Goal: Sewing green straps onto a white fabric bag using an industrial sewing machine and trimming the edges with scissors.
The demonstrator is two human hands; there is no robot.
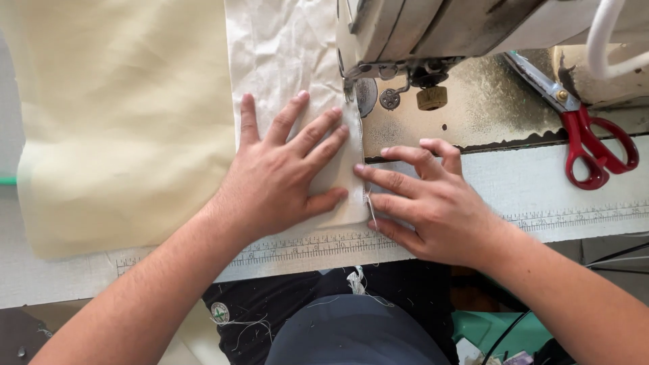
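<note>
A: Fabric status: white cloth [297,47] lies flat on the machine bed [473,111], its right edge running up under the presser foot [351,88] of the sewing machine [433,27].

B: Hands?

A: Left hand [280,179] is spread flat on the cloth, fingers apart, pressing down, clamped on nothing. Right hand [433,203] rests just beside the edge, fingertips on the seam line, also flat, no pinch.

B: Risks?

A: Likely two. Fingertips of both hands sit near the foot; feeding too far could bring them to the needle. Uneven pressure between the hands could skew the edge and wander the seam. The cream fabric [122,122] piled at left may drag on the cloth.

B: Scissors?

A: Red-handled scissors [588,142], well apart at right.
</note>
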